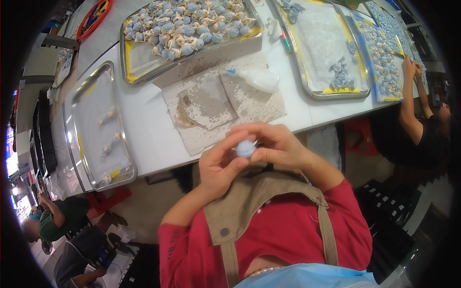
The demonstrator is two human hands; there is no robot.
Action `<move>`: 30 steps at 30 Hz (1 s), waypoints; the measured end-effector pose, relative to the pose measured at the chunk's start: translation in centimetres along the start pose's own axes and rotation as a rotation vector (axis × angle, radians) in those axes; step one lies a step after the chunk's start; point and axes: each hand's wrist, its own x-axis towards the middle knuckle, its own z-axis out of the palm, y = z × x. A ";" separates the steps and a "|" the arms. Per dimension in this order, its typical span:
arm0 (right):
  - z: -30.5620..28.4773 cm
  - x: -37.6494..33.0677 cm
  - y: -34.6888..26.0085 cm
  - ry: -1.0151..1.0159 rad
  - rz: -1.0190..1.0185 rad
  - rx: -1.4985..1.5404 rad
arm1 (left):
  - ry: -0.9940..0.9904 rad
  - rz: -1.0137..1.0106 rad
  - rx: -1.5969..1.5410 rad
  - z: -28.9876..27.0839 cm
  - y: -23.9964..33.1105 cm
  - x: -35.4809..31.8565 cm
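Just past the table's near edge, my left hand (pixel 218 165) and my right hand (pixel 281 144) meet around a small blue-grey rounded figurine part (pixel 246 149). Fingers and thumbs of both hands pinch it from either side. Pale bits stick out beside it, partly covered by my fingers. Beyond my hands lies a stained cardboard sheet (pixel 259 115) with a smaller square piece (pixel 211 103) on it. A white squeeze bottle with a blue tip (pixel 261 80) rests on its side at the back of that cardboard.
A metal tray (pixel 126 65) heaped with blue-and-cream figurine parts stands at the back. On the left, another tray (pixel 133 163) holds several pieces; the right tray (pixel 307 86) holds loose blue-grey parts. A co-worker's arm (pixel 409 105) reaches in at far right. Another person (pixel 62 216) sits at lower left.
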 end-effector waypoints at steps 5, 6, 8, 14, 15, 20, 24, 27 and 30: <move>0.1 0.0 0.1 -0.024 -0.045 -0.058 | -0.042 0.058 0.189 -0.6 0.0 -0.2; 0.2 -0.1 0.0 -0.020 -0.038 -0.040 | -0.040 0.066 0.214 -0.5 0.3 -0.2; 0.5 -0.2 -0.1 -0.008 -0.027 -0.006 | -0.048 0.084 0.252 -0.5 0.3 -0.2; 0.7 -0.3 -0.1 0.020 -0.041 -0.011 | -0.079 0.071 0.306 -1.1 0.0 -0.5; 0.8 -0.3 0.1 0.021 -0.048 -0.019 | -0.077 0.084 0.285 -1.0 0.1 -0.3; 1.5 -0.1 0.4 0.008 -0.017 0.217 | -0.016 0.097 0.131 -1.1 -0.7 -0.3; 1.6 0.0 0.2 -0.033 0.025 0.346 | 0.034 0.108 0.066 -1.2 -1.2 -0.4; 1.7 0.2 0.4 -0.033 0.045 0.357 | 0.052 0.109 0.068 -1.3 -1.2 -0.6; 2.1 0.8 0.8 -0.025 0.026 0.342 | 0.035 0.127 0.156 -1.9 -1.3 -0.9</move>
